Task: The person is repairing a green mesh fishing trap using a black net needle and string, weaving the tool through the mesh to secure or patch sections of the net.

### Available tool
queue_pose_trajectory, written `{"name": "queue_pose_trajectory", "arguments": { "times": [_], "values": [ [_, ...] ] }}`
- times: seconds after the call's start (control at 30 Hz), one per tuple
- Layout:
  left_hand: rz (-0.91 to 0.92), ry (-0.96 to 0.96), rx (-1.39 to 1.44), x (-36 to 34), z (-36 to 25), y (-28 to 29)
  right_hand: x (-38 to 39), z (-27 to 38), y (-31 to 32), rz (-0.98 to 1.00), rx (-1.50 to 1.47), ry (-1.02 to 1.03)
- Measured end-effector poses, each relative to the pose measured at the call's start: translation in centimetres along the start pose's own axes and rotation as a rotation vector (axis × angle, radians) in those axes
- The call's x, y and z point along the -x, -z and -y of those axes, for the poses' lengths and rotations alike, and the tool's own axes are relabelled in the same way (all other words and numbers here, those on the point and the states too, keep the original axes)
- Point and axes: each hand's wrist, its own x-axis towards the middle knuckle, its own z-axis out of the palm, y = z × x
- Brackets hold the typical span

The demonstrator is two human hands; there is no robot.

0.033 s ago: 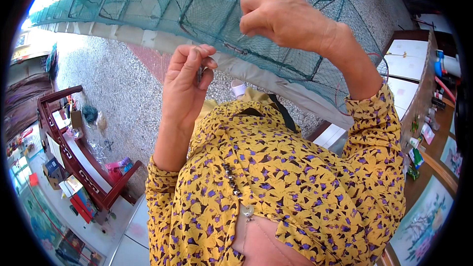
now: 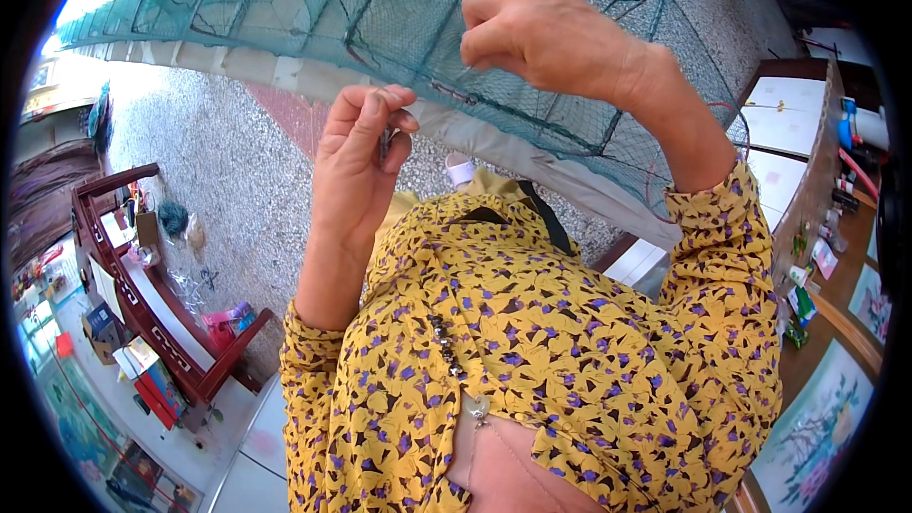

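Observation:
A long green mesh net trap (image 2: 404,24) with dark square frames stretches across the far side in front of me. My left hand (image 2: 356,147) is raised on the near side of the net, thumb and fingers pinched together. Between those fingers shows a bit of a small dark item, too hidden to name. Over the mesh, further right, my right hand (image 2: 556,38) is closed with its fingers curled in. Something thin and pale may show below its fingertips, but I cannot make it out. Under the net's near edge runs a pale grey cloth strip (image 2: 532,147).
At the left stands a dark red wooden bench (image 2: 223,356) with boxes around it. A ball of dark green twine (image 2: 173,218) lies on the speckled floor (image 2: 237,152). On the right, a wooden cabinet (image 2: 807,218) borders a cluttered surface with bottles and packets.

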Motion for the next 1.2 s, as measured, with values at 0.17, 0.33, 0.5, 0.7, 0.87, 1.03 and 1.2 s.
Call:
{"name": "queue_pose_trajectory", "arguments": {
  "times": [0.17,0.33,0.5,0.7,0.87,1.03,1.2],
  "values": [
    [-0.008,-0.020,-0.024,0.1,0.0,-0.4,-0.1,-0.1,-1.2,-0.029,-0.080,0.043],
    [-0.024,-0.038,-0.020,0.1,0.2,-0.4,-0.8,0.5,-1.3,0.046,-0.354,-0.092],
    [-0.019,-0.063,-0.013,0.3,0.3,-0.6,-1.9,1.7,-1.2,0.113,-0.553,-0.061],
    [-0.047,-0.074,-0.041,0.9,0.7,-0.5,-2.5,1.7,-2.2,0.236,-0.491,-0.148],
    [-0.133,-0.020,0.075,1.4,1.7,0.5,-2.1,1.7,-3.2,0.087,-0.419,-0.086],
    [-0.150,-0.051,-0.045,0.7,1.9,-0.8,-2.8,3.6,-3.2,-0.314,-0.397,0.125],
    [-0.022,-0.493,-0.971,-0.7,0.1,-3.5,-4.7,6.2,0.9,-0.493,-0.970,0.071]
  ]
}}
